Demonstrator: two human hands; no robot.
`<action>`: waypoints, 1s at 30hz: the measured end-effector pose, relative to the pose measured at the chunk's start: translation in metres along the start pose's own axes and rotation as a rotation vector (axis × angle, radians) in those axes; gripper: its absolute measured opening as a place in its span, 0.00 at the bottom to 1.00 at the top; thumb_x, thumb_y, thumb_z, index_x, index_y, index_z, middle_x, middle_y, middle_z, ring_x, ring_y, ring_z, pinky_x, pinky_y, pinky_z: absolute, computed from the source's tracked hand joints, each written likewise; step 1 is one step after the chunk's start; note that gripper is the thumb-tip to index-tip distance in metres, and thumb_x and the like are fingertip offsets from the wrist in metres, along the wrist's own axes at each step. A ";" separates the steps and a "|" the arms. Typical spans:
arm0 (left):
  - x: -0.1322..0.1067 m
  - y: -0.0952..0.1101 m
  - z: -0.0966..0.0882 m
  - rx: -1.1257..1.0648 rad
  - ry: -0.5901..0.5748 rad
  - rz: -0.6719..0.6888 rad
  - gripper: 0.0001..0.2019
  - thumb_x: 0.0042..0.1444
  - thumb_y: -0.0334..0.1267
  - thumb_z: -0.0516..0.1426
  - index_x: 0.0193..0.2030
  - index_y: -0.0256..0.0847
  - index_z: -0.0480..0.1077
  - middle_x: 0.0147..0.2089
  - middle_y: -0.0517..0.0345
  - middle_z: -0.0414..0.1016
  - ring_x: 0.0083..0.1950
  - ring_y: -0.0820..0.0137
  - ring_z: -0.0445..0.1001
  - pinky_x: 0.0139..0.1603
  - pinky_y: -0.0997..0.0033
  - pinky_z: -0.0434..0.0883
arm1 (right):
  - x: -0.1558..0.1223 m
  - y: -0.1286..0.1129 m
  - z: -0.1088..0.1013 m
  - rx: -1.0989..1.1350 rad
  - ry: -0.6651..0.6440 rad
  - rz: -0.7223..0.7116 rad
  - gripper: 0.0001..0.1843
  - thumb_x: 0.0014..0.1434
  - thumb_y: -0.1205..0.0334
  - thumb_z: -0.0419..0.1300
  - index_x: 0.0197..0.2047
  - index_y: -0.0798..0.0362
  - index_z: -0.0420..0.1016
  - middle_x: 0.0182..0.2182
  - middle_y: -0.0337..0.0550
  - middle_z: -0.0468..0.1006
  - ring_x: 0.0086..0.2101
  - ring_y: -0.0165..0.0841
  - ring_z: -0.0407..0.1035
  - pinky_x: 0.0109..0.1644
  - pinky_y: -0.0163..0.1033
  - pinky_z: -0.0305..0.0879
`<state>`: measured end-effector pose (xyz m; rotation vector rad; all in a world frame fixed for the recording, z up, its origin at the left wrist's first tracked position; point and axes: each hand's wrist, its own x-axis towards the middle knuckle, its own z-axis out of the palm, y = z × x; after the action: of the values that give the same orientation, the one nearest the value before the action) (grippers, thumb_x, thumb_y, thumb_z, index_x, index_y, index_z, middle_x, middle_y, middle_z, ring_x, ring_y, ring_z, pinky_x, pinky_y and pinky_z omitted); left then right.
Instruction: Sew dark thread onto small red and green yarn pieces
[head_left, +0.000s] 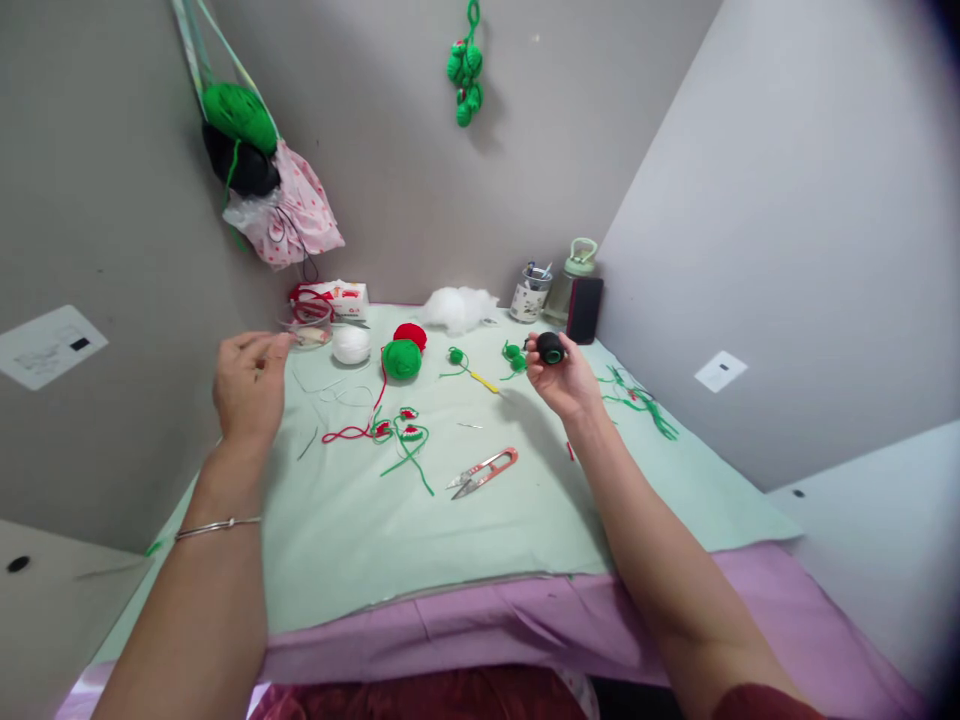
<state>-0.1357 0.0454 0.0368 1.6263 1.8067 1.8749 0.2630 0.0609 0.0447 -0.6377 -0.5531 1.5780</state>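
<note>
My right hand (566, 385) is raised over the right part of the table, its fingers wrapped round a small black spool (550, 348) with a green ring at its end. On the left, my left hand (251, 390) is lifted with its fingertips pinched together; whatever they hold is too fine to make out. Between the hands lie a green yarn ball (402, 360), a red yarn ball (410, 336) and a white yarn ball (351, 345). Nearer to me are red and green crochet pieces (410, 433), orange thread snips (484, 472) and a yellow-handled crochet hook (484, 382).
White stuffing (459, 309) sits at the back, beside a pen holder (530, 294), a bottle (580, 262) and a phone (585, 310). Green yarn scraps (646, 402) lie right. A clear dish (309, 330) stands back left. Bags (300, 215) and a green crochet string (465, 80) hang on the wall.
</note>
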 end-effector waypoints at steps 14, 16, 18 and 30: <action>-0.089 0.078 0.052 -0.737 -1.152 -0.268 0.29 0.58 0.47 0.60 0.65 0.45 0.62 0.54 0.46 0.73 0.40 0.69 0.74 0.41 0.68 0.70 | -0.049 0.051 0.049 -0.620 -0.619 0.161 0.20 0.61 0.52 0.60 0.53 0.52 0.73 0.41 0.49 0.78 0.28 0.31 0.71 0.27 0.34 0.66; -0.090 0.075 0.052 -0.702 -1.179 -0.284 0.25 0.58 0.47 0.60 0.61 0.42 0.66 0.42 0.53 0.76 0.36 0.70 0.72 0.41 0.68 0.69 | -0.050 0.049 0.049 -0.674 -0.623 0.145 0.19 0.60 0.54 0.61 0.54 0.51 0.73 0.44 0.49 0.77 0.29 0.30 0.71 0.28 0.34 0.65; -0.085 0.070 0.049 -0.621 -1.115 -0.285 0.17 0.56 0.46 0.62 0.49 0.40 0.73 0.34 0.58 0.73 0.34 0.72 0.69 0.39 0.70 0.67 | -0.049 0.045 0.047 -0.717 -0.611 0.108 0.20 0.60 0.56 0.62 0.54 0.51 0.73 0.48 0.49 0.76 0.29 0.28 0.70 0.28 0.34 0.63; -0.044 0.059 0.021 -0.842 -0.794 -0.328 0.08 0.53 0.40 0.64 0.29 0.38 0.73 0.27 0.60 0.66 0.30 0.75 0.63 0.34 0.74 0.63 | -0.028 0.029 0.027 -0.840 -0.404 0.023 0.19 0.54 0.53 0.68 0.46 0.56 0.76 0.34 0.46 0.79 0.28 0.26 0.66 0.27 0.30 0.60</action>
<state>-0.0681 0.0127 0.0493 1.3226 0.7360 1.2603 0.2254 0.0310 0.0467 -0.9405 -1.5563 1.4674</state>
